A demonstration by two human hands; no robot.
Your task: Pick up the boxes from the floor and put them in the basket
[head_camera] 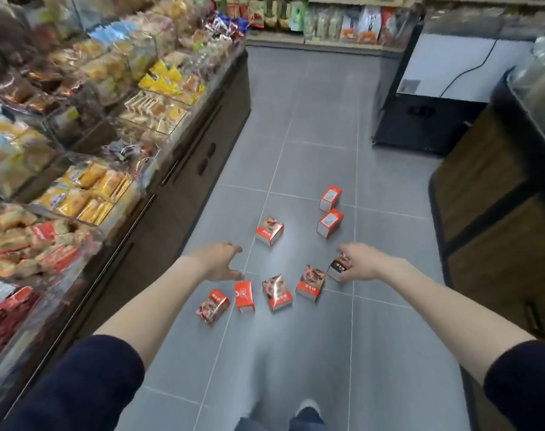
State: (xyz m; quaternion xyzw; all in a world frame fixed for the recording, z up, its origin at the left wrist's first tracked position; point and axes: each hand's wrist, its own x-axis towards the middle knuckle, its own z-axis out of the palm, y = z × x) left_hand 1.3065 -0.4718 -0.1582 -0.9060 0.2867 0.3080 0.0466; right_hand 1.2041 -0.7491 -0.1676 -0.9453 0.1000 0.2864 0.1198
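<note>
Red boxes (269, 230) lie strewn over the tiled floor (311, 135) mid-aisle. The right hand (360, 262) pinches the dark box (338, 268) on the right, seemingly to lift it; the left hand (220, 261) hangs spread and empty, ready for nearer ones. No basket shows

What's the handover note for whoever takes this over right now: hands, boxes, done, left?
Left hand: open, stretched toward the floor, holding nothing.
Right hand: fingers and thumb curled round the dark-topped red cardboard box, at about floor level.
Seven more small red cardboard boxes lie on the grey tiled floor: near row of four, single box further out, white-topped pair farthest.
Basket: not in view.
Done: nothing visibly in a basket.
Left: all eight boxes.
</note>
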